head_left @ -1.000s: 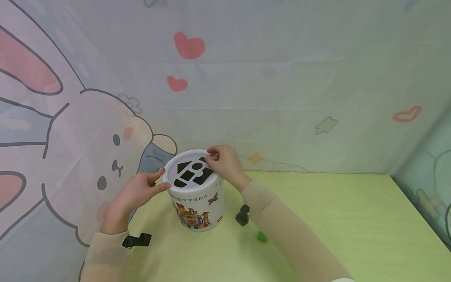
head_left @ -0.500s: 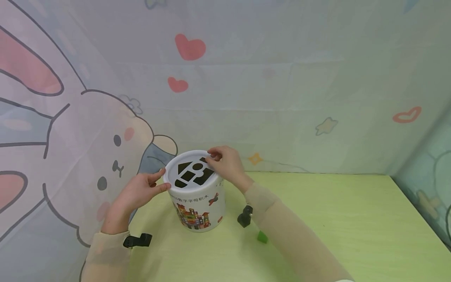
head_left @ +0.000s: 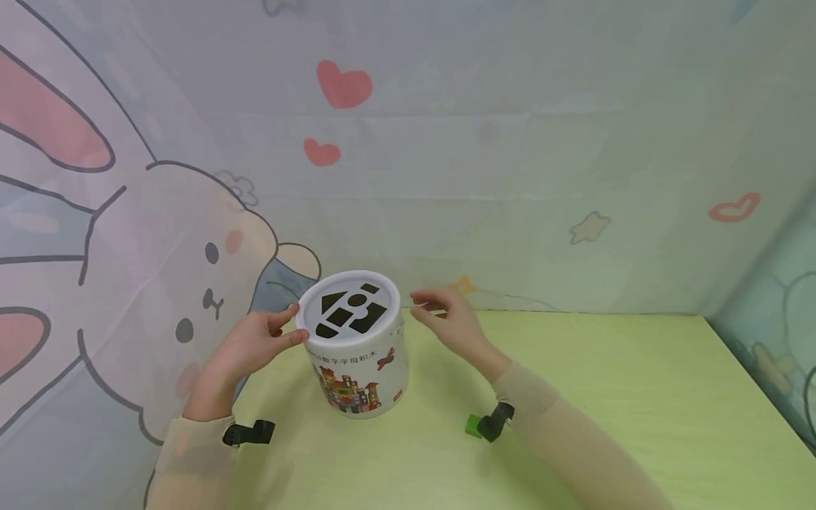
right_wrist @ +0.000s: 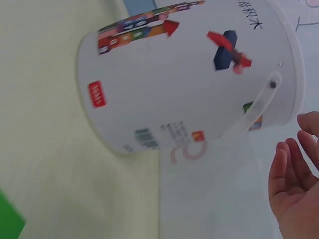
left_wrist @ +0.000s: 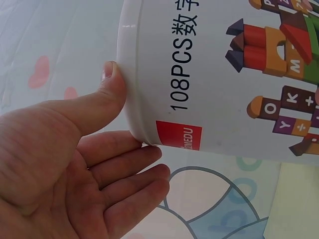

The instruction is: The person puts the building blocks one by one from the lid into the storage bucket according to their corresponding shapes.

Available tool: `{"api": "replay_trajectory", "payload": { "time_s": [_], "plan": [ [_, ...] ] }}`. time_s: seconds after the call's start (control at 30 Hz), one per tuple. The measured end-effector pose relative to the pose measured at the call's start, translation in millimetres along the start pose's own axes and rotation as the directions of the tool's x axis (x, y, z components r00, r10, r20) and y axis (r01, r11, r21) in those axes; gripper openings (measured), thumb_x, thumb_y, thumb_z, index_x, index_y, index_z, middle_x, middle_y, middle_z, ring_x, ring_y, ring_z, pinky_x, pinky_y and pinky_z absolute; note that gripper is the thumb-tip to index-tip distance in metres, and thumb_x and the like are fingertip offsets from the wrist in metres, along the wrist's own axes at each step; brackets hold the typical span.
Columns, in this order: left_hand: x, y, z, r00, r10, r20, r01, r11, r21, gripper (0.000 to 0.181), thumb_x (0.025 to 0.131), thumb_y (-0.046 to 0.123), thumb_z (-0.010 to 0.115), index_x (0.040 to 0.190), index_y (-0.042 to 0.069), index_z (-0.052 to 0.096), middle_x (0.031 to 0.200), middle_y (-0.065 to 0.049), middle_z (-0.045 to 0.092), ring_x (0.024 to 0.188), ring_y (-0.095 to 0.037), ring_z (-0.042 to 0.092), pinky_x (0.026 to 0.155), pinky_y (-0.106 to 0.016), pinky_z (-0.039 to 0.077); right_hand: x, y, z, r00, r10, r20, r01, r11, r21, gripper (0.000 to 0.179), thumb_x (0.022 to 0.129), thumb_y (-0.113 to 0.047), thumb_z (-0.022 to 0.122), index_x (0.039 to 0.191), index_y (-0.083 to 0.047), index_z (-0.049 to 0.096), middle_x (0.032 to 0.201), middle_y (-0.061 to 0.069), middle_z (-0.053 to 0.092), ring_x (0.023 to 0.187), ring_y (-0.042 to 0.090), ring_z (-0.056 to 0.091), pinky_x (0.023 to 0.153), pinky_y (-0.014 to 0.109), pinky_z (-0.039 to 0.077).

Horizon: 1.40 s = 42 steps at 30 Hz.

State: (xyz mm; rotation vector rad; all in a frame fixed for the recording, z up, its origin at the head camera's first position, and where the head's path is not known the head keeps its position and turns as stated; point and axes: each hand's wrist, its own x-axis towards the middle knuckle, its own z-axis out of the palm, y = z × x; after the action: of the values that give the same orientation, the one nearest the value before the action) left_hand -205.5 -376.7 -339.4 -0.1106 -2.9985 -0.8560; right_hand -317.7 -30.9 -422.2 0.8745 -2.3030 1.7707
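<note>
A white cylindrical block bucket [head_left: 363, 386], printed with toy buildings, stands upright on the table. Its white lid [head_left: 308, 315] has several dark shaped holes. My left hand [head_left: 251, 347] rests its thumb and index finger against the left side of the lid's rim; in the left wrist view the other fingers of that hand [left_wrist: 75, 164] extend loosely below. Just right of the bucket, my right hand [head_left: 455, 326] hovers apart from it, fingers loosely bent around nothing. In the right wrist view, this hand [right_wrist: 299, 184] is beside the rim, partly cut off by the frame.
A small green block [head_left: 473, 426] lies on the light green table [head_left: 612, 397], partly behind the black right wrist camera [head_left: 495, 422]. Behind the table hangs a cloth [head_left: 484, 163] printed with a rabbit and hearts. The bucket's handle [right_wrist: 261, 104] hangs at its side.
My right hand has left the lid's right edge and moved right and slightly down, uncovering a hole there. The left hand and bucket have stayed in place.
</note>
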Motion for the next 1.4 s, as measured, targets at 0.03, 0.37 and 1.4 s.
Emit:
{"api": "replay_trajectory", "payload": {
  "time_s": [0.03,0.37,1.4],
  "plan": [
    [-0.1,-0.4,0.0,1.0,-0.001,0.001,0.001,1.0,0.0,0.077,0.102,0.046,0.074,0.16,0.005,0.044,0.147,-0.035,0.056,0.113,-0.04,0.064,0.08,-0.044,0.05,-4.4,4,-3,1.0,0.015,0.018,-0.015,1.0,-0.016,0.032,0.103,-0.021,0.076,0.132,-0.009,0.076,0.127,0.008,0.074,0.112,0.024,0.071,0.095,0.043,0.058],
    [0.7,-2.5,0.1,1.0,0.001,-0.002,-0.001,1.0,0.0,0.077,0.102,0.046,0.074,0.16,0.005,0.045,0.146,-0.036,0.056,0.108,-0.035,0.062,0.079,-0.043,0.048,-54.8,49,-35,0.906,0.164,0.389,-0.101,0.979,-0.176,0.036,0.104,-0.029,0.075,0.134,-0.01,0.075,0.129,0.005,0.075,0.11,0.017,0.069,0.094,0.041,0.056],
    [-0.1,-0.8,-0.6,1.0,-0.007,0.004,0.007,1.0,0.001,0.077,0.102,0.047,0.073,0.161,0.006,0.044,0.151,-0.033,0.052,0.129,-0.047,0.061,0.089,-0.052,0.055,-119.3,83,-67,0.729,0.137,0.67,0.012,0.977,-0.212,0.033,0.092,-0.012,0.085,0.125,-0.016,0.078,0.123,-0.006,0.07,0.112,0.01,0.065,0.094,0.033,0.054]
  ]
}}
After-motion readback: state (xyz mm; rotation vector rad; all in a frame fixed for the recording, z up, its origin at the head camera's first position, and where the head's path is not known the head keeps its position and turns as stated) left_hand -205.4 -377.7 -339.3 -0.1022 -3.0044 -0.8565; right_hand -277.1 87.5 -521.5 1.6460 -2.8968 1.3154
